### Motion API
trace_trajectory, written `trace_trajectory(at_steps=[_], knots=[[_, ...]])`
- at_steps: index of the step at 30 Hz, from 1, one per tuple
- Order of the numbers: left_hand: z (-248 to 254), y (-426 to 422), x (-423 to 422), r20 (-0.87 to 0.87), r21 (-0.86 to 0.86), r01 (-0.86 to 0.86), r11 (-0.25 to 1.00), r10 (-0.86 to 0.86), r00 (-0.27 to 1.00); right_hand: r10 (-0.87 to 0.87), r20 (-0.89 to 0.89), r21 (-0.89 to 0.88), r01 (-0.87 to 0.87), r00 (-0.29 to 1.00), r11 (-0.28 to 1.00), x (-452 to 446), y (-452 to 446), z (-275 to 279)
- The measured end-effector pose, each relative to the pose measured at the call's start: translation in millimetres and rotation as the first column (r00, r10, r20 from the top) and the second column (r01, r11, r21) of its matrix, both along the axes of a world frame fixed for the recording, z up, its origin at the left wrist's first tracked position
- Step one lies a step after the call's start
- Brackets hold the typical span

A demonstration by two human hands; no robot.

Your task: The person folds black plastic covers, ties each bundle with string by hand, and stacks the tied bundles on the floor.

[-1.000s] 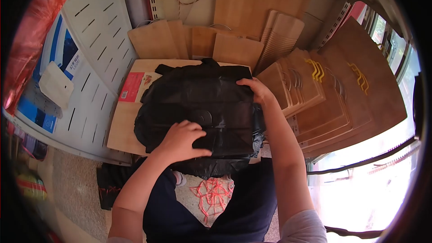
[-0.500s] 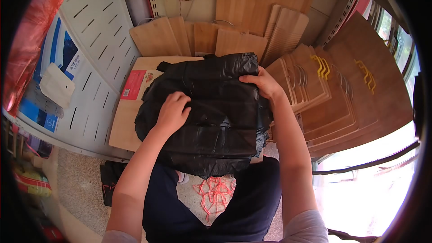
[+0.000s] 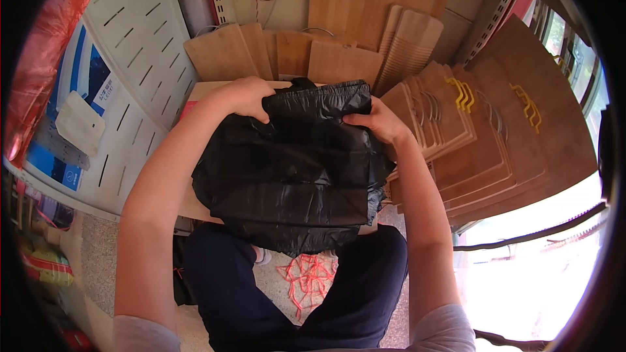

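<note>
The plastic (image 3: 293, 169) lies on the board (image 3: 194, 207). My right hand (image 3: 383, 122) pinches its far right corner; my left hand (image 3: 246, 99) seems clamped near the far left, fingertips partly hidden. I'd expect it light, limp, slippery: best held by folded edges.

From where I stand, the black, glossy, thin plastic bag (image 3: 297, 176) lies flattened across the pale, flat wooden board (image 3: 193, 207). Straight fold creases and wrinkles mark its surface; the far edge is bunched, the rounded near edge overhangs.
</note>
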State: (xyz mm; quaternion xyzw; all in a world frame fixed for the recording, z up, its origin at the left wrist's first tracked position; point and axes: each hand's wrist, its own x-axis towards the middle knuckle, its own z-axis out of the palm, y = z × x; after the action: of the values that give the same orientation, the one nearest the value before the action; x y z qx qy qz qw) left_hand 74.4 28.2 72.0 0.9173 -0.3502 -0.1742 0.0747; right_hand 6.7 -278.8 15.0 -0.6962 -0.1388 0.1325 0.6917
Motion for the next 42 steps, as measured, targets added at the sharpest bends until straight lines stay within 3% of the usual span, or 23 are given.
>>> trace_trajectory(at_steps=[3, 5, 8, 11, 13, 14, 16, 17, 19, 20, 22, 23, 28, 30, 31, 33, 34, 35, 37, 38, 39, 41, 42], knots=[[-4, -3, -9, 0.118, -0.05, 0.003, 0.999, 0.003, 0.993, -0.022, -0.014, -0.088, 0.021, 1.0, 0.996, -10, 1, 1], [-14, -1, -5, 0.193, -0.096, 0.039, 0.995, -0.02, 0.981, -0.028, -0.02, -0.05, 0.027, 0.999, 0.998, -17, -1, -16], [-12, -3, -7, 0.141, -0.129, -0.04, 0.991, 0.058, 0.988, -0.106, -0.008, -0.079, 0.105, 0.994, 0.991, -30, 0, -32], [-11, -7, -11, 0.16, -0.114, -0.028, 0.993, 0.046, 0.986, -0.154, 0.14, -0.112, 0.17, 0.978, 0.979, -28, -3, -67], [-7, -8, -22, 0.219, -0.079, -0.002, 0.997, 0.02, 0.976, -0.298, 0.43, -0.382, 0.471, 0.852, 0.795, -29, -1, -76], [-4, -7, -28, 0.279, -0.046, 0.011, 0.999, 0.002, 0.96, -0.301, 0.436, -0.377, 0.476, 0.848, 0.795, -27, -3, -83], [-3, -2, -40, 0.191, -0.055, 0.039, 0.998, -0.028, 0.981, -0.396, 0.367, -0.182, 0.482, 0.842, 0.857, -28, -5, -93], [-6, 3, -47, 0.223, -0.054, 0.086, 0.995, -0.072, 0.972, -0.396, 0.366, -0.179, 0.481, 0.842, 0.858, -27, -10, -95], [-14, 6, -72, 0.274, -0.025, 0.13, 0.991, -0.118, 0.954, -0.331, 0.137, -0.101, 0.346, 0.934, 0.933, -32, -16, -84], [-19, 5, -89, 0.297, 0.001, 0.126, 0.992, -0.121, 0.947, -0.332, 0.135, -0.097, 0.346, 0.934, 0.933, -35, -21, -84], [-34, 9, -118, 0.34, 0.05, 0.144, 0.988, -0.152, 0.928, -0.239, 0.309, -0.12, 0.287, 0.921, 0.95, -38, -30, -82], [-39, 14, -129, 0.302, 0.018, 0.149, 0.989, -0.148, 0.942, -0.196, 0.387, -0.229, 0.3, 0.901, 0.926, -44, -34, -80], [-57, 34, -147, 0.242, -0.191, 0.14, 0.971, -0.092, 0.966, -0.228, 0.404, -0.337, 0.376, 0.886, 0.863, -61, -47, -66], [-56, 34, -133, -0.006, -0.247, -0.012, 0.969, 0.011, 1.0, -0.239, 0.395, -0.36, 0.389, 0.887, 0.848, -66, -36, -53], [-66, 35, -117, -0.113, -0.346, -0.114, 0.931, 0.079, 0.99, -0.153, 0.482, -0.43, 0.385, 0.863, 0.816, -66, -23, -46], [-75, 33, -95, 0.145, -0.341, -0.006, 0.94, 0.059, 0.988, 0.039, 0.618, -0.545, 0.393, 0.785, 0.741, -57, -5, -45], [-77, 30, -88, 0.293, -0.344, 0.06, 0.937, 0.046, 0.955, 0.04, 0.62, -0.544, 0.392, 0.784, 0.742, -50, 1, -48], [-84, 28, -78, 0.295, -0.345, 0.058, 0.937, 0.049, 0.954, 0.109, 0.599, -0.611, 0.365, 0.793, 0.702, -44, 6, -51], [-91, 24, -61, 0.118, -0.233, -0.134, 0.963, 0.165, 0.979, 0.178, 0.573, -0.676, 0.338, 0.8, 0.656, -36, 17, -47], [-90, 23, -54, 0.119, -0.235, -0.136, 0.962, 0.167, 0.979, 0.185, 0.454, -0.779, 0.288, 0.871, 0.557, -33, 22, -42], [-85, 20, -49, 0.052, -0.134, -0.167, 0.977, 0.175, 0.983, 0.175, 0.328, -0.865, 0.221, 0.928, 0.451, -30, 26, -37], [-76, 13, -41, -0.069, 0.04, -0.124, 0.992, 0.126, 0.99, 0.2, 0.288, -0.899, 0.193, 0.936, 0.394, -27, 35, -26], [-74, 14, -42, -0.07, 0.038, -0.126, 0.991, 0.129, 0.989, 0.222, 0.247, -0.928, 0.164, 0.943, 0.335, -26, 37, -24]])
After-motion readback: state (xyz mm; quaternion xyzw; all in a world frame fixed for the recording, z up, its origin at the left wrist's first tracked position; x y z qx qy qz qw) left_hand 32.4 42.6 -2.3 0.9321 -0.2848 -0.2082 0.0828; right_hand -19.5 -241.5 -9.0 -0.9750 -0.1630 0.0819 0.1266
